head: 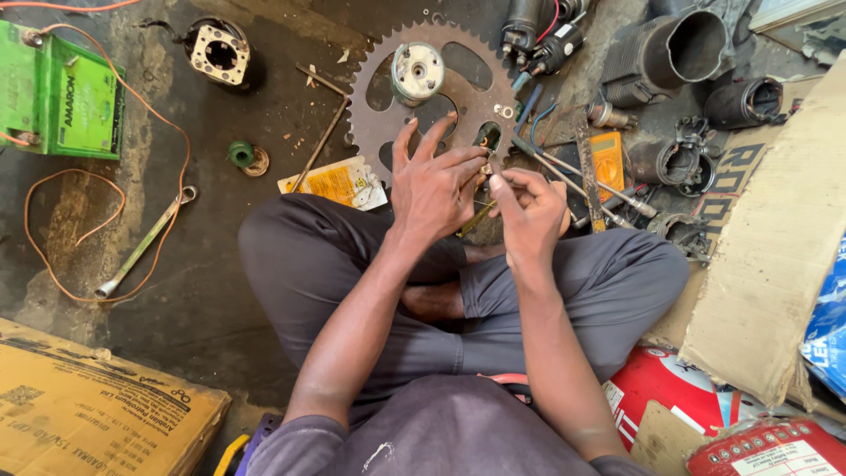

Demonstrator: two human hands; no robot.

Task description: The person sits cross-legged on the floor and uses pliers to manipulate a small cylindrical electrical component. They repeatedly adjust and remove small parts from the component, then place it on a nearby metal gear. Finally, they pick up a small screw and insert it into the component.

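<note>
I sit cross-legged on a dark floor. My left hand [434,182] is raised over my knees, fingers spread, its fingertips pinching a small metal part [486,167] that is mostly hidden. My right hand [529,207] meets it from the right, thumb and forefinger closed on the same small part. Just beyond the hands a large toothed sprocket [381,123] lies flat on the floor, with a small cylindrical motor part [416,72] standing on it.
A green battery [60,92] with orange wires [53,231] sits far left, near a long spanner [145,241]. A yellow multimeter [606,160], screwdrivers [573,172] and dark motor housings [674,53] lie at right. Cardboard [88,410] is near left, red canisters [670,388] near right.
</note>
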